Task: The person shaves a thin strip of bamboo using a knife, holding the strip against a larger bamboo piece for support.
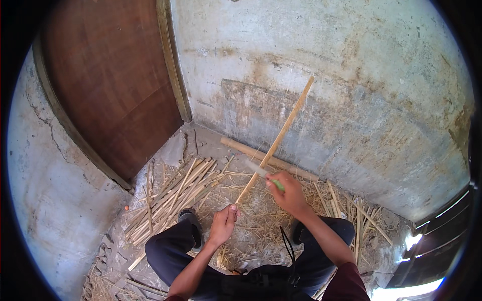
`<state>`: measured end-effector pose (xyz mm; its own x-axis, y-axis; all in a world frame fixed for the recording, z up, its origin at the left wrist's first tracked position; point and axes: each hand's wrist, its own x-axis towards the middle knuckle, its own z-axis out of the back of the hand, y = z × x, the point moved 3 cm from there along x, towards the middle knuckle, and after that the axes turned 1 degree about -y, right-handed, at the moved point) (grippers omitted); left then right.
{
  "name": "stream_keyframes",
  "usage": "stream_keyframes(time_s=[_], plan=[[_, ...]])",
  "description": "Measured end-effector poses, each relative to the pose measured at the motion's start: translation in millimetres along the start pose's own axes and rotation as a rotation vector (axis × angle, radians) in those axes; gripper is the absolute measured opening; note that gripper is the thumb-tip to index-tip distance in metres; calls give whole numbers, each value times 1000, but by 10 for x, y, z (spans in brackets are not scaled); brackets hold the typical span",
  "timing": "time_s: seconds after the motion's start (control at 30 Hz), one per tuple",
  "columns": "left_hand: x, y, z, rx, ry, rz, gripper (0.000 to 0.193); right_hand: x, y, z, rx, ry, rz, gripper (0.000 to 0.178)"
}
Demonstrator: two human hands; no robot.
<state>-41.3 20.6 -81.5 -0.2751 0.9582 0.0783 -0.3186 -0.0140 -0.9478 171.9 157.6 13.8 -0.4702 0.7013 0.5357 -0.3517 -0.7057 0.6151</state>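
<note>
A long, pale bamboo strip slants up and away from me toward the wall. My left hand is closed round its near end. In my right hand is a knife with a green handle, its fingers wrapped round the grip. The knife's blade lies across the strip, a little beyond my left hand, and touches or nearly touches it. Part of the handle is hidden by my fingers.
Split bamboo strips lie piled on the left, with more strips at the right. A thick bamboo pole rests along the foot of the stained wall. Shavings litter the floor between my feet. A brown door stands at the left.
</note>
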Motion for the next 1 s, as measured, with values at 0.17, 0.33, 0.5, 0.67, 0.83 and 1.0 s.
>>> stream_keyframes(time_s=[0.17,0.33,0.5,0.67,0.83,1.0], plan=[[30,-45,-78,39,10,-26,48,-144,186,-147,-13,47,140,13],[35,-184,-112,69,4,-51,42,-221,174,-202,85,103,68,13],[45,-198,-167,99,-26,-100,36,-287,192,-254,69,88,121,12],[52,-186,-185,133,-64,-101,35,-237,122,-231,33,64,111,11],[38,-235,-163,213,-44,-18,34,-69,-22,-104,64,-84,111,9],[18,-256,-193,251,-77,-56,31,-123,-6,-144,44,4,93,9]])
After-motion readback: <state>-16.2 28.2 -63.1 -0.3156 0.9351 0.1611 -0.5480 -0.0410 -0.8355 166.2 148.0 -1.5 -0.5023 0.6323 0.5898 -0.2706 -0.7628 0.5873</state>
